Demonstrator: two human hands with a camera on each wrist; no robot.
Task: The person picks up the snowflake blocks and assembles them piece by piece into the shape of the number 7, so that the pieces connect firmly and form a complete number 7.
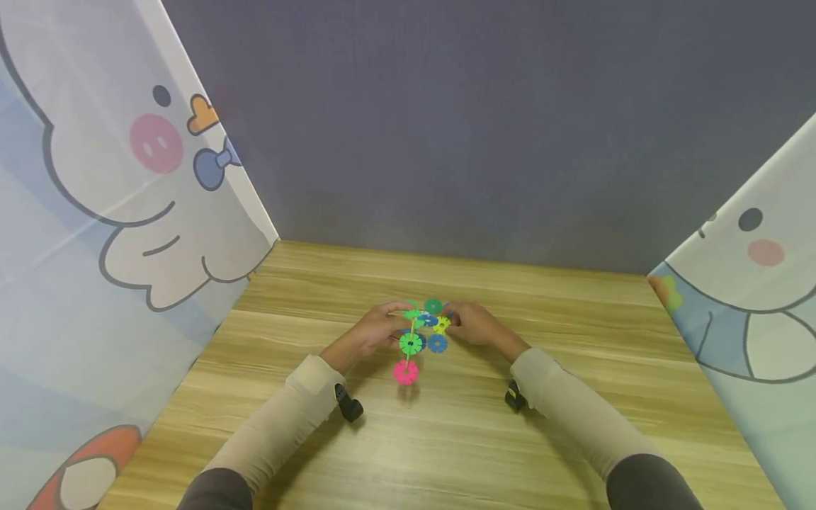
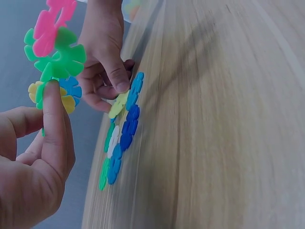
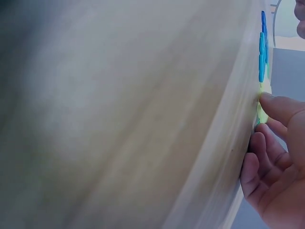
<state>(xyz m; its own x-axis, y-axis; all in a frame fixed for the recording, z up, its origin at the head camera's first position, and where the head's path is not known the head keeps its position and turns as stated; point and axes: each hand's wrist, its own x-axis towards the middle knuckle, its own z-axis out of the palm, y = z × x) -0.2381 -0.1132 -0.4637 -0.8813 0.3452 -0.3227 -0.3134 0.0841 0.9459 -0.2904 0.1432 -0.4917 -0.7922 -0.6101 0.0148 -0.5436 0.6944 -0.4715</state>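
Observation:
My left hand [image 1: 375, 329] pinches a green snowflake disc in a joined piece held up over the table. In the left wrist view this piece shows a pink disc [image 2: 53, 24] at one end, a notched green disc [image 2: 66, 56] beside it, then a yellow disc [image 2: 68, 101] and a blue one [image 2: 71, 87] by the fingertips. My right hand [image 1: 479, 324] pinches a light yellow disc [image 2: 119, 104] low at the tabletop, thumb and finger at its edge. Dark blue [image 2: 129, 128], light blue [image 2: 135, 90], white [image 2: 113, 141] and green discs [image 2: 104, 174] lie close beside it.
The wood-grain table [image 1: 421, 453] carries the loose discs in a small cluster between both hands. A dark grey panel [image 1: 446, 134] stands at the back. Cartoon-printed cloths [image 1: 95, 283] hang at both sides. Each sleeve has a black wrist device [image 1: 348, 404] at its cuff.

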